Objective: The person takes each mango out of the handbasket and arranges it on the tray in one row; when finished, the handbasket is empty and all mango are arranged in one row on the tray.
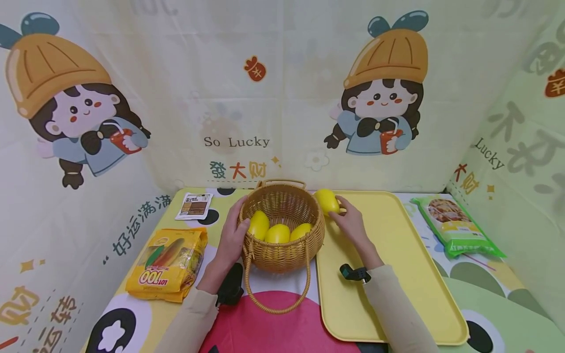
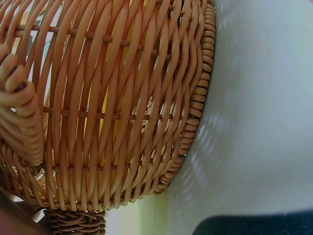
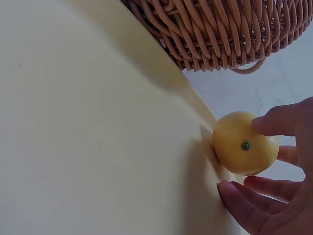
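Note:
A round wicker basket stands mid-table with several yellow lemons inside. My left hand holds the basket by its left side, fingers and thumb along the rim; in the left wrist view the basket's weave fills most of the picture, and only a dark edge of the hand shows at lower left. To the basket's right, my right hand grips another lemon near the far left corner of the yellow tray. The right wrist view shows that lemon between thumb and fingers, its green stem end visible.
On the left lie a yellow snack bag and a small white packet. A green food package sits right of the tray. The basket's handle hangs forward onto the table. Printed cloth walls enclose the back and sides.

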### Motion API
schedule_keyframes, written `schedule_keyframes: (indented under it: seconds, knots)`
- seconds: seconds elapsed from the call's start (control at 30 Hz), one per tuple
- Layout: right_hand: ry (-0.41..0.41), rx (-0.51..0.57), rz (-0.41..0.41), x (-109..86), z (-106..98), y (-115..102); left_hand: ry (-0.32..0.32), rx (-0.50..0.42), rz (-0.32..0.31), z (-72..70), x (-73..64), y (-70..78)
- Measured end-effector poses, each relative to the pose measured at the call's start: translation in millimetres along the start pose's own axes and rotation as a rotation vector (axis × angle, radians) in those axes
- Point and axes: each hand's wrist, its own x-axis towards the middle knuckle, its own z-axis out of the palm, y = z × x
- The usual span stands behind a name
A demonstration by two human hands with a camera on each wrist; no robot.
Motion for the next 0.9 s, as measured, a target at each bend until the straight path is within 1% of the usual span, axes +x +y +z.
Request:
schedule_keyframes:
  seconds: [0.2,0.37,0.47,0.67,0.9]
  knots:
    - [-0.003,0.019,0.027,-2.1,-0.7,-3.2,0.001,-0.002,-0.006,0.3,0.1,0.4]
    - [0.037,-0.026,0.019,-0.9,-3.2,-5.2,0.002,-0.002,-0.006,0.0,0.4,0.8]
    - [0.072,-0.023,0.012,-1.0,-5.3,-7.9,0.003,0.000,-0.007,-0.3,0.1,1.4]
    - [0.122,0.042,-0.032,-2.4,-9.0,-12.7,0.003,0.001,-0.001,-0.5,-0.2,2.2]
    - [0.137,0.098,-0.108,-7.1,-10.2,-25.5,-0.002,0.006,-0.004,-0.7,-0.7,0.8]
